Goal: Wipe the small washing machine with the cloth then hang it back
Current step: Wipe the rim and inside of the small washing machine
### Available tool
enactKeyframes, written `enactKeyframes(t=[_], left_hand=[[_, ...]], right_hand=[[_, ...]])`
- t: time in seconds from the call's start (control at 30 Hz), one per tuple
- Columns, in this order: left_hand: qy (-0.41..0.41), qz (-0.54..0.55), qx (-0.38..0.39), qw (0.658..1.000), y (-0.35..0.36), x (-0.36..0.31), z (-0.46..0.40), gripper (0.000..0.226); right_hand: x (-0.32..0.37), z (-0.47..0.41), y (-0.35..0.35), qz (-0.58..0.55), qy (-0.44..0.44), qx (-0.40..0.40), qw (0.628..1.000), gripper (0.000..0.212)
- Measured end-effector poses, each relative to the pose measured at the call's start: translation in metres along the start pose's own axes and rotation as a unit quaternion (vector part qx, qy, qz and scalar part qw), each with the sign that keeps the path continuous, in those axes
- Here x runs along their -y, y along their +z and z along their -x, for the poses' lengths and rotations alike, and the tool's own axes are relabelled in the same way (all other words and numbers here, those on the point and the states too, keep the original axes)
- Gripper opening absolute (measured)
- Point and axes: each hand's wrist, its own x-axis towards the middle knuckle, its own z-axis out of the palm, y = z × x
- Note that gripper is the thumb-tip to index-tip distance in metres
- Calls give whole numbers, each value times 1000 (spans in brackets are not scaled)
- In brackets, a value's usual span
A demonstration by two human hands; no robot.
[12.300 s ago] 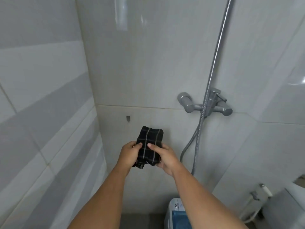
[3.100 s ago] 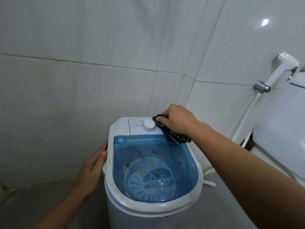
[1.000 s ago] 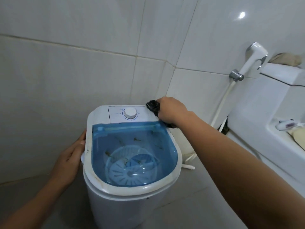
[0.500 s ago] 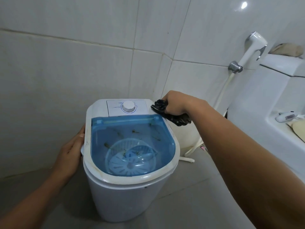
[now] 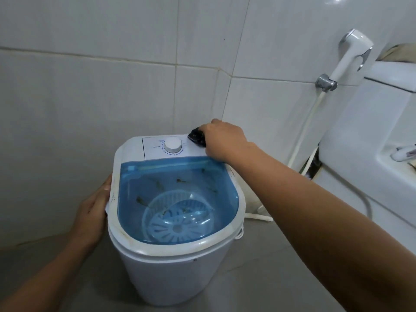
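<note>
A small white washing machine point(image 5: 171, 275) with a see-through blue lid point(image 5: 177, 194) stands on the grey floor in the tiled corner. Dirt specks dot the lid. My right hand point(image 5: 221, 139) presses a bunched black cloth point(image 5: 197, 136) onto the white control panel, just right of the round white dial point(image 5: 172, 145). Most of the cloth is hidden under my fingers. My left hand point(image 5: 92, 212) grips the machine's left rim, fingers curled on its edge.
A white toilet cistern point(image 5: 369, 140) stands at the right. A bidet sprayer point(image 5: 351, 55) hangs on the wall beside it, its white hose point(image 5: 301, 136) running down behind the machine. Tiled walls close the corner at back and left.
My right hand has pushed the cloth from the machine's right rear edge back onto the control panel beside the dial. My left hand keeps its hold on the left rim.
</note>
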Motion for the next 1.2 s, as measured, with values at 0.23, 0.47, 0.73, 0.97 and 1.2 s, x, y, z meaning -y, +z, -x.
enactKeyframes(t=[0.23, 0.47, 0.73, 0.97, 1.2], left_hand=[[-17, -5, -35, 999, 8, -6, 4, 40], [-62, 33, -73, 995, 11, -1, -3, 34], [-102, 8, -2, 995, 14, -36, 16, 40], [-88, -1, -21, 996, 17, -39, 16, 55], [-34, 21, -62, 997, 18, -6, 9, 47]], right_hand=[[14, 12, -6, -64, -54, 65, 994, 21], [-1, -27, 4, -64, -6, -10, 998, 32], [6, -18, 19, -85, 0, -89, 992, 55], [3, -33, 28, -41, -13, -111, 993, 43], [8, -32, 21, -8, -18, -105, 994, 58]])
